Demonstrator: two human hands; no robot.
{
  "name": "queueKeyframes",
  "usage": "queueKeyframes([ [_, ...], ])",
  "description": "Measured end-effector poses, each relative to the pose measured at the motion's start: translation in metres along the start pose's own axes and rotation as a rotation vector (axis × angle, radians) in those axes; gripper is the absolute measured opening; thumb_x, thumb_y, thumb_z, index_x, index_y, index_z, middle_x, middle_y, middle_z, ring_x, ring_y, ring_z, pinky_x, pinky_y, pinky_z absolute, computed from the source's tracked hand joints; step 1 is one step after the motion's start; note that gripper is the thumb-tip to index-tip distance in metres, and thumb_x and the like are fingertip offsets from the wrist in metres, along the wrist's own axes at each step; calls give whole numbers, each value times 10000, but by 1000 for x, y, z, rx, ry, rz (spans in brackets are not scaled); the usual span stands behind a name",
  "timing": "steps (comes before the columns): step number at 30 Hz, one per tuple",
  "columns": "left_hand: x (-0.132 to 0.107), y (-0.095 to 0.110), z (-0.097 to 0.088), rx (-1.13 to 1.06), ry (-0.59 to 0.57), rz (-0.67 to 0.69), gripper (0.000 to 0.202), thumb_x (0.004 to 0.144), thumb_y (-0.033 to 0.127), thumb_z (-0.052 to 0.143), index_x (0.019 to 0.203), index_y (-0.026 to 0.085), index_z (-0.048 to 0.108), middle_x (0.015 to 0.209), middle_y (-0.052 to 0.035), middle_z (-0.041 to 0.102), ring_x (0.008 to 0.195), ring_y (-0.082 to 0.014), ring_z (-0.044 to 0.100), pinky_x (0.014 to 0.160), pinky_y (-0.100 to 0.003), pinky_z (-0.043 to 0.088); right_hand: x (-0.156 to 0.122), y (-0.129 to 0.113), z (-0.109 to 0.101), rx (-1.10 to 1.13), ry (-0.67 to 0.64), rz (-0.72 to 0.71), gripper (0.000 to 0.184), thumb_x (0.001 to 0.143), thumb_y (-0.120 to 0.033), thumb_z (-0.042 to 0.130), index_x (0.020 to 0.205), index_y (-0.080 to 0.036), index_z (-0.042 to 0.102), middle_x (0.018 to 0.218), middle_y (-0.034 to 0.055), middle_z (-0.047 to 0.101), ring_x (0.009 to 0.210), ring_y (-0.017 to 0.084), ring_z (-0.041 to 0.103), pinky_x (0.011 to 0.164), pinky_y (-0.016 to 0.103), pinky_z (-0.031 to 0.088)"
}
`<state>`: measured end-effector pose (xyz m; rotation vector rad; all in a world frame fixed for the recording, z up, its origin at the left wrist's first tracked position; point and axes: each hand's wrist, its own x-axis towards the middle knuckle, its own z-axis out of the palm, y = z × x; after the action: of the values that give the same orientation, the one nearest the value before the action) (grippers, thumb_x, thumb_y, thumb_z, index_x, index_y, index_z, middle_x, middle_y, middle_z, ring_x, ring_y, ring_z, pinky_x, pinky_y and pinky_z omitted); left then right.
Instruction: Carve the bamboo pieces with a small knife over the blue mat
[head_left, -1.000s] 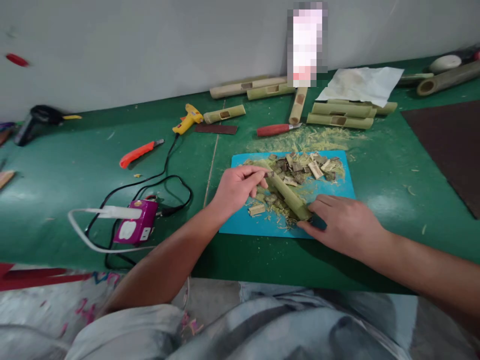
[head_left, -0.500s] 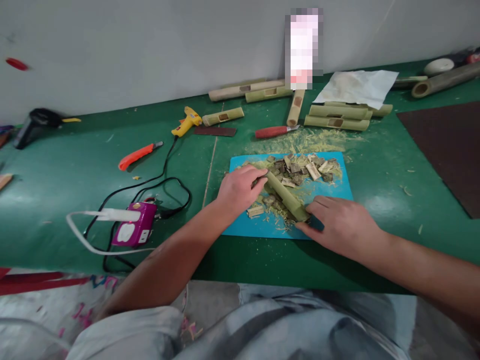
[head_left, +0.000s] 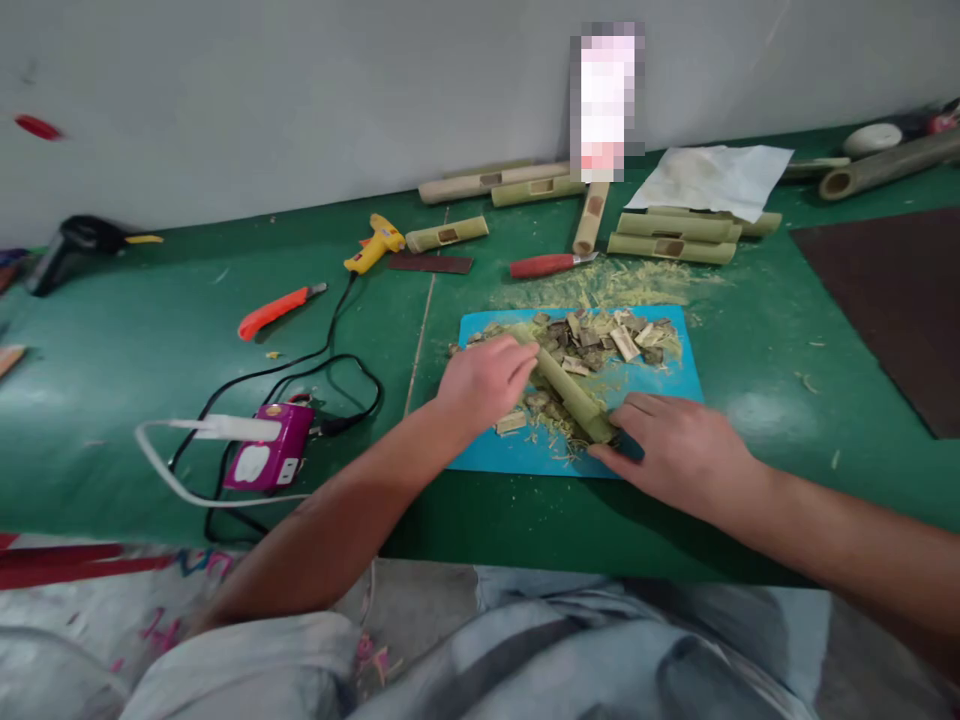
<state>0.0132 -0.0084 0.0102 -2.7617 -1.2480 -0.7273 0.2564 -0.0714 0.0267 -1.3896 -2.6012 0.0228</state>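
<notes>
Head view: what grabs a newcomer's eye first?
The blue mat mid-table, heaped with bamboo chips, where the left hand and right hand grip either end of a green bamboo stick. Behind it, cut bamboo tubes line the wall; a yellow glue gun lies to the left.

Both bare forearms are reaching forward from the lower edge of the view and converging toward the middle. The left hand (head_left: 484, 385) is lying palm down, knuckles up, its fingers (head_left: 517, 362) curling rightward and closing in a loose grip. The right hand (head_left: 679, 450) is resting low and flat, back of the hand showing, fingers extending leftward and pressing down. The two hands are sitting near each other, not touching.
</notes>
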Motion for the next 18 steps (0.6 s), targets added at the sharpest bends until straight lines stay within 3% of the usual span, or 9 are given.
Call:
queueKeyframes([
  [3, -3, 13, 2, -49, -115, 142, 329, 1039, 288, 426, 1094, 187, 734, 829, -49, 717, 714, -150, 664, 606, -235, 472, 0, -1, -1, 3, -2, -3, 249, 882, -414, 665, 757, -197, 659, 740, 35, 675, 659, 176, 609, 583, 319, 342],
  [5, -3, 16, 1, -39, -119, 175, 335, 1039, 305, 421, 1094, 210, 738, 820, -43, 715, 712, -148, 662, 599, -225, 464, 0, -1, -1, 5, 2, -9, 252, 883, -417, 665, 761, -196, 662, 739, 34, 676, 652, 174, 607, 583, 319, 341],
  [10, 2, 3, -3, 39, -22, -10, 322, 1029, 263, 434, 1088, 148, 728, 888, -76, 733, 747, -159, 664, 632, -244, 485, 0, 0, 1, 6, 35, -7, 297, 911, -425, 623, 723, -195, 640, 725, 39, 664, 616, 159, 577, 567, 314, 319],
  [15, -3, 22, -4, -55, -203, 165, 342, 1050, 292, 399, 1085, 182, 720, 781, -43, 696, 685, -150, 645, 593, -237, 444, -1, 1, 1, 24, 19, -23, 278, 915, -412, 621, 748, -191, 646, 721, 41, 656, 645, 165, 590, 575, 311, 325],
  [18, -2, 15, -2, 8, -79, 54, 312, 1033, 268, 433, 1080, 168, 725, 837, -59, 717, 721, -157, 651, 605, -240, 456, 0, 0, -1, 21, -18, -6, 289, 927, -421, 606, 754, -192, 647, 748, 47, 664, 653, 168, 595, 580, 315, 337],
])
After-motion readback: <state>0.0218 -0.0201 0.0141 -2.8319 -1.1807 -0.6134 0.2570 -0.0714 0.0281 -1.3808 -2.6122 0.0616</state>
